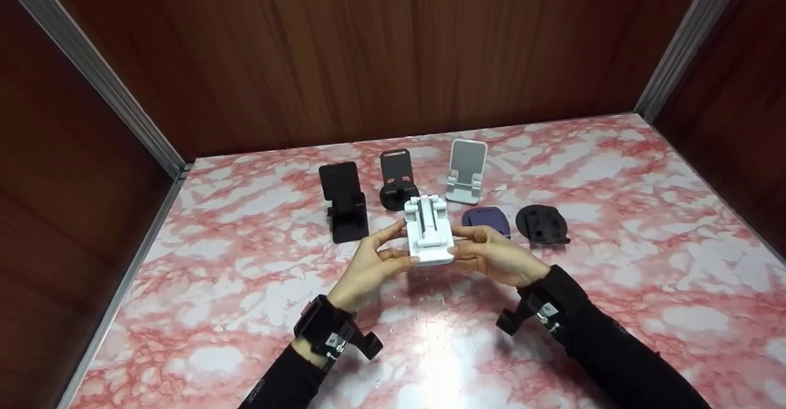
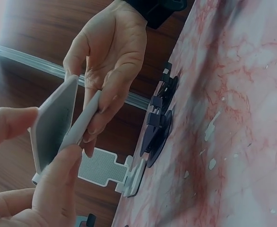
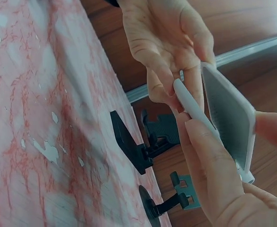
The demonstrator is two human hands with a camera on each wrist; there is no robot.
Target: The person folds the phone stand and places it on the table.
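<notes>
A white folding phone stand point(image 1: 431, 231) is held up over the table between both hands. My left hand point(image 1: 368, 264) grips its left edge, thumb at the near end and fingers farther along. On the opposite edge, my right hand point(image 1: 494, 255) pinches it in much the same way. From the left wrist view, the stand's grey-faced plate point(image 2: 56, 120) and its thinner base point(image 2: 84, 120) stand at a narrow angle to each other, partly folded. The right wrist view shows the same narrow gap between the grey-faced plate point(image 3: 230, 116) and the base point(image 3: 195, 106).
Behind the hands stand a tall black phone stand point(image 1: 349, 203), a smaller round-based black one point(image 1: 398, 179) and a white-grey one point(image 1: 466, 169). A folded purple stand point(image 1: 486, 218) and a folded round black one point(image 1: 542, 223) lie to the right. Wooden panels point(image 1: 393, 53) enclose the marbled table point(image 1: 215, 311).
</notes>
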